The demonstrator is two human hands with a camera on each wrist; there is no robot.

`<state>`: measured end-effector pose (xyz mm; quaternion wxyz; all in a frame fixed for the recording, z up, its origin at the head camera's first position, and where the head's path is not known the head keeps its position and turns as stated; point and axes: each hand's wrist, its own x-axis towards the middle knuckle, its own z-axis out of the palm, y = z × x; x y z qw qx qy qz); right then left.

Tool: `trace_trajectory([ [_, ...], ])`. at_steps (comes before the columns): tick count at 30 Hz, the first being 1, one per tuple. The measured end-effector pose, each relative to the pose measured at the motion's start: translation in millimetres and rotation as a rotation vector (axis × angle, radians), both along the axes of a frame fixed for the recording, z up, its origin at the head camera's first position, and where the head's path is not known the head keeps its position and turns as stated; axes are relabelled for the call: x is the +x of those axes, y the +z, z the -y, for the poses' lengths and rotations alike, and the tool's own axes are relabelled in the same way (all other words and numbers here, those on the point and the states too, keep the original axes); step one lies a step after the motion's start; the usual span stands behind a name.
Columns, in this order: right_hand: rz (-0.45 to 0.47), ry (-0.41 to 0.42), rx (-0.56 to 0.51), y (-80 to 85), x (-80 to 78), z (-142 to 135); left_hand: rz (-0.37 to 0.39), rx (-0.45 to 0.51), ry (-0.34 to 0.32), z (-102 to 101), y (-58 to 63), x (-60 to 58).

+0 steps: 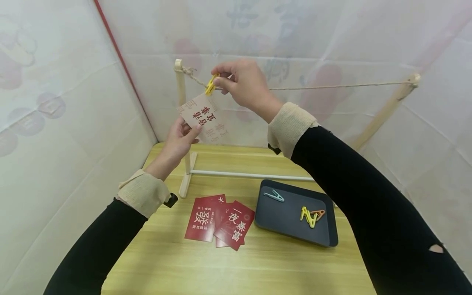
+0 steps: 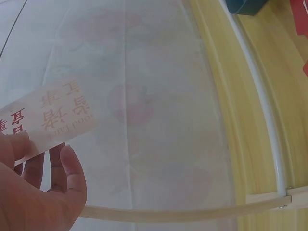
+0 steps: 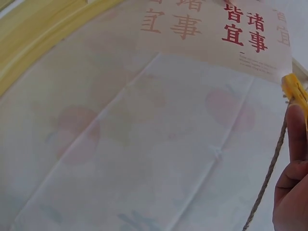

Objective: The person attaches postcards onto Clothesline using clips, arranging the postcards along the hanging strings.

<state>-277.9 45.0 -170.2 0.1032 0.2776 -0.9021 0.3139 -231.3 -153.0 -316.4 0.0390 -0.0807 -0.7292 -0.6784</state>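
A pale card [image 1: 203, 116] with red characters is pinched at its lower left edge by my left hand [image 1: 180, 137], thumb in front. My right hand [image 1: 245, 84] pinches a yellow clothespin [image 1: 211, 85] by its upper end, right at the twine [image 1: 332, 86]. The clothespin's tip meets the card's top corner. In the right wrist view the clothespin [image 3: 294, 89] overlaps the edge of the card [image 3: 216, 38], with the twine running down beside it. The left wrist view shows the card [image 2: 53, 115] between thumb and fingers.
A wooden frame, with a left post [image 1: 181, 88], a right post [image 1: 387, 110] and a white bottom bar [image 1: 250, 175], carries the twine. On the table [image 1: 166, 258] lie several red cards [image 1: 200, 219] beside a dark tray [image 1: 284, 223] holding a light blue clothespin [image 1: 274, 196], a yellow one [image 1: 309, 217] and an orange one [image 1: 320, 213].
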Motion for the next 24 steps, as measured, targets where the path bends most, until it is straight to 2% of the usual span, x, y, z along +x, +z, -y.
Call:
trace_trajectory([
  [8,-0.017,-0.080,0.120,0.6,5.0,2,-0.012,-0.012,0.028,1,3.0,-0.5],
  [14,-0.023,-0.120,0.173,-1.8,9.3,-1,-0.016,-0.011,0.010,2,2.8,-0.6],
  [20,-0.146,-0.133,0.214,-6.3,12.2,-11,0.028,-0.005,0.024,-2,0.6,-1.9],
  [24,-0.266,-0.106,0.151,-15.9,15.4,-28,0.059,0.011,0.012,-2,-4.0,-2.0],
])
